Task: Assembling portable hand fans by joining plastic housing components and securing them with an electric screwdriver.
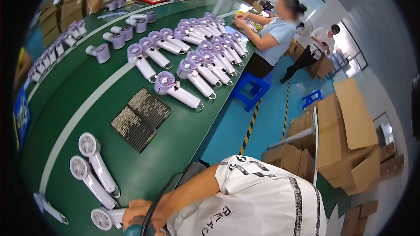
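My right hand (142, 212) is at the bottom, its bent arm crossing in front of my white shirt. Its fingers are curled by a teal tool with a black cable, apparently an electric screwdriver (134, 230), mostly cut off by the lower edge. Beside the fingers lies a white handheld fan (102, 219), its round grille to the left and its handle running under the hand. I cannot see my left hand. Two more white fans, one nearer (92, 182) and one farther (99, 162), lie side by side just beyond, with wrist loops at their handle ends.
A black ribbed tray of small screws (141, 118) lies on the green table (175, 140). Beyond it are rows of lilac-headed fans (179, 94). Another fan (53, 209) lies at lower left. A co-worker (278, 30) sits at the table; cardboard boxes (345, 140) stand at right.
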Motion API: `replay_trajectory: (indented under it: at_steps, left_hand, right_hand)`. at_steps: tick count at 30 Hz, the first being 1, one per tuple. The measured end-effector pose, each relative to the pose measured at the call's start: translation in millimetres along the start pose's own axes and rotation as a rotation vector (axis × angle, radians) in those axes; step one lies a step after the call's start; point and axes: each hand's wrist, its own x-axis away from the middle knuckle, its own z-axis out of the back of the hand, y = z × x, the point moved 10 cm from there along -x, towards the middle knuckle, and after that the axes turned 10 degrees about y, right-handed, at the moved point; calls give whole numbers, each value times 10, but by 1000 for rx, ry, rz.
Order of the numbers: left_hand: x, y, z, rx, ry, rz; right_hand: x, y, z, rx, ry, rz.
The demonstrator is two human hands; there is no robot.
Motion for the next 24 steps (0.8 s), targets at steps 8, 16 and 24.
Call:
replay_trajectory:
  at_steps: [8, 16, 24]
  left_hand:
    - [-277, -12, 65, -285, 397, -436]
    - [-489, -163, 279, -7, 246, 262]
    - [-1338, -134, 1058, -463, 526, -43]
  right_hand:
    - [196, 503, -146, -48, 354, 9]
    - [-353, -108, 996, -507, 467, -322]
    - [491, 420, 1688, -545, 689, -633]
